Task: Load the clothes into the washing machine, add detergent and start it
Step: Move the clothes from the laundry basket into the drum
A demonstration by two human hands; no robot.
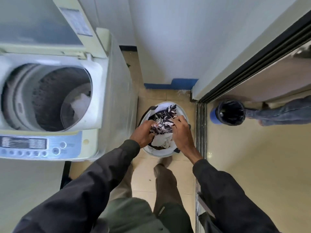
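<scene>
A white bucket (pixel 168 153) of laundry stands on the tiled floor in front of my feet. On top lies a dark garment with a white pattern (pixel 164 119), and pale clothes (pixel 162 140) lie under it. My left hand (pixel 143 132) grips the patterned garment at its left side. My right hand (pixel 180 130) grips the same garment at its right side. To the left stands a top-loading washing machine (pixel 99 91) with its lid (pixel 38 22) raised. Some pale cloth (pixel 80 103) lies in the drum. Its control panel (pixel 40 145) faces me.
A white wall rises behind the bucket. A sliding-door track (pixel 201 132) runs along the right of the bucket. Beyond it stand a dark bin with a blue rim (pixel 229 112) and another person's legs in jeans (pixel 282 111).
</scene>
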